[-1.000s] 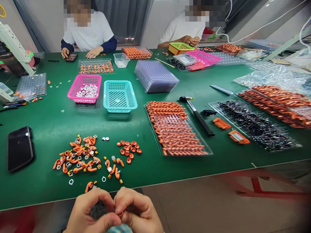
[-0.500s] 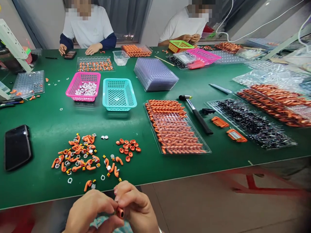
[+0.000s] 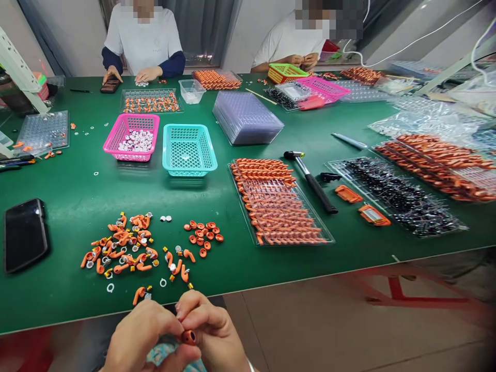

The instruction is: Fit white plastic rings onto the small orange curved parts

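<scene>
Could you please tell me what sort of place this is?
Probably an assembly workshop: loose orange parts, stacked trays and a hammer all lie on one green table.

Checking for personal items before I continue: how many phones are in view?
2. One phone lies at the table's near left; the second phone is on the far side, at a co-worker's hand. Others may be hidden.

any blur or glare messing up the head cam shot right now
In the head view: bright glints on the clear plastic bags, pale sheen on the green table, red frame at lower right blurred; orange earbud piece between left hand and right hand fairly clear.
</scene>
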Motion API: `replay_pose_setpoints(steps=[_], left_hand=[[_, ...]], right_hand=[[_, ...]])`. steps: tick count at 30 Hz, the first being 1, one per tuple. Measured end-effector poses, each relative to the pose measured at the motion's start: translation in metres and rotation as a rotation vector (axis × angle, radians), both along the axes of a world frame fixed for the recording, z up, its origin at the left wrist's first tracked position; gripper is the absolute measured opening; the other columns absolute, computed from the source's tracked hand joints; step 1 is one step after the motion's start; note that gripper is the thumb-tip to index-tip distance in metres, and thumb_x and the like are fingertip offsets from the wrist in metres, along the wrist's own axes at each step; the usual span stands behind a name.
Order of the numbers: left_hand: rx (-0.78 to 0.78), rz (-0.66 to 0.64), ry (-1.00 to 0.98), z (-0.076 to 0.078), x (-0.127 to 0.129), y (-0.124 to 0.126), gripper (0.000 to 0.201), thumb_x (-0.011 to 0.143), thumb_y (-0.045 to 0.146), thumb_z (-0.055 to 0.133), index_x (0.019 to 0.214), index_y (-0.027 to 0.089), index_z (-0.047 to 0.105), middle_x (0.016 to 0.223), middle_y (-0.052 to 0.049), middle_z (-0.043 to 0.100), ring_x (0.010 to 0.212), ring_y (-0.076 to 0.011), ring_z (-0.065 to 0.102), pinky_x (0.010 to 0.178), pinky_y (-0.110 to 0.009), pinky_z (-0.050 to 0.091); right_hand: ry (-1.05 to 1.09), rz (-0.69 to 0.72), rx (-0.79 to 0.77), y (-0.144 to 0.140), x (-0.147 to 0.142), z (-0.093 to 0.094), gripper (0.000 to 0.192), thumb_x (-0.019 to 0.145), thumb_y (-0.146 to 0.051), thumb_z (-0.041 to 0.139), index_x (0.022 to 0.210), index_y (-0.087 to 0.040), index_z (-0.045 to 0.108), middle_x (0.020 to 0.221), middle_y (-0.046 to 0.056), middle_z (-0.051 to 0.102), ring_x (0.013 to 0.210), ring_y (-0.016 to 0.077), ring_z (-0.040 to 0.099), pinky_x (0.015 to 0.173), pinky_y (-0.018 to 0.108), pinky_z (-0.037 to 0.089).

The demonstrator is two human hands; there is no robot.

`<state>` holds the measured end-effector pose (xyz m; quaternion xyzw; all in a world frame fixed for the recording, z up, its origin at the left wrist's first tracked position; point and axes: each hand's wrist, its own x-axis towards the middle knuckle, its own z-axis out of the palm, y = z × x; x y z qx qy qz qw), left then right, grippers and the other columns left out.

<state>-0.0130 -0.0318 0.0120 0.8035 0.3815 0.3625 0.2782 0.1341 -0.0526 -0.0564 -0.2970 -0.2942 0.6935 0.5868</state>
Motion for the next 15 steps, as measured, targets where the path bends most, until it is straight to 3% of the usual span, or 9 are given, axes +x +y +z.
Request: replay_pose_setpoints(steps=[15], left_hand=[[-0.007, 0.043, 0.07, -0.0008, 0.0004, -0.0035, 0.018, 0.082, 0.021, 0.072, 0.09, 0.021, 0.055, 0.068, 0.003, 0.062, 0.057, -0.0125, 0.061, 0.054, -0.02, 0.049]], right_hand=[[0.146, 0.032, -0.166, -0.0009, -0.0084, 0.0018, 0.012, 0.062, -0.035, 0.089, 0.069, -0.029, 0.081, 0.072, 0.0, 0.06, 0.06, 0.0102, 0.053, 0.058, 0.025, 0.044]])
